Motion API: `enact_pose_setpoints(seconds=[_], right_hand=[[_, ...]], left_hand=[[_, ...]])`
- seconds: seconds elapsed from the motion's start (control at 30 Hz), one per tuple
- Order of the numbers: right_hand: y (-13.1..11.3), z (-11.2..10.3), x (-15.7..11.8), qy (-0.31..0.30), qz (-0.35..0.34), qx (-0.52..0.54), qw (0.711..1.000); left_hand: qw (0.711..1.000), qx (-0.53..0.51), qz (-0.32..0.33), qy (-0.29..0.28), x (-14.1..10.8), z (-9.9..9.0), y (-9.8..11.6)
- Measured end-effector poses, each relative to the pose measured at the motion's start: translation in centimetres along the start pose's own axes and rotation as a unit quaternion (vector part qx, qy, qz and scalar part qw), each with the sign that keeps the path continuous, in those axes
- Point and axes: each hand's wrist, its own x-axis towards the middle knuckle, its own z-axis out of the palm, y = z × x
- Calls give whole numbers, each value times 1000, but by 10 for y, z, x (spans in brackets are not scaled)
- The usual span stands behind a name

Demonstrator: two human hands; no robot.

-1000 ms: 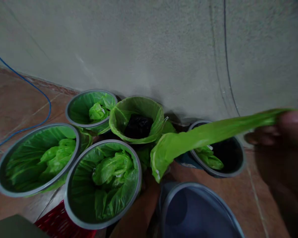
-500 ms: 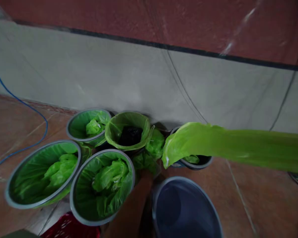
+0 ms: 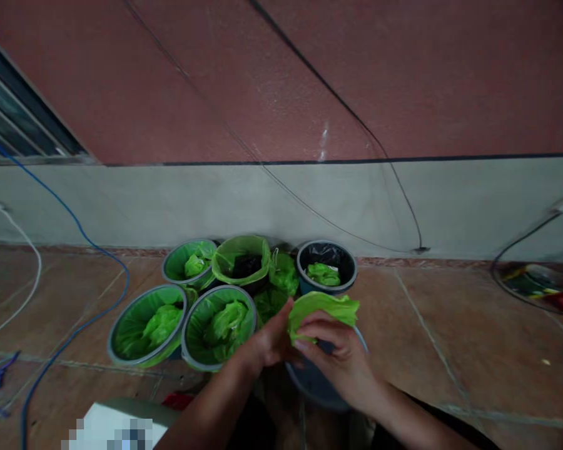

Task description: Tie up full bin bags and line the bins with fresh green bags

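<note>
Both hands' grip (image 3: 309,339) closed on a green bag (image 3: 323,306) — bunched between the fingers, above an unlined bin (image 3: 316,381)

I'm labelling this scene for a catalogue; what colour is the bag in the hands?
Bright green bag, best seen in the head view.

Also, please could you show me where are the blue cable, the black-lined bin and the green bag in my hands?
Blue cable (image 3: 24,425): head view, its lower stretch.
Black-lined bin (image 3: 328,290): head view, front rim.
Green bag (image 3: 328,302): head view, upper part.
</note>
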Motion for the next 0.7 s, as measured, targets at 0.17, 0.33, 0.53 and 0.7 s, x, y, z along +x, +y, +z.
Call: enact_pose_setpoints(seconds=[0.17,0.33,0.53,0.7], right_hand=[[-7,16,-41,-163,-94,-82,979],[33,-17,-50,-56,32,-73,995],[77,-48,-39,72,166,-170,969],[90,-8,-57,-8,161,-243,957]], left_hand=[[991,-99,92,5,-18,40,-10],[983,-91,141,73,-3,20,-11],[979,-107,139,106,2,14,-18],[979,-126,133,84,0,23,-15]])
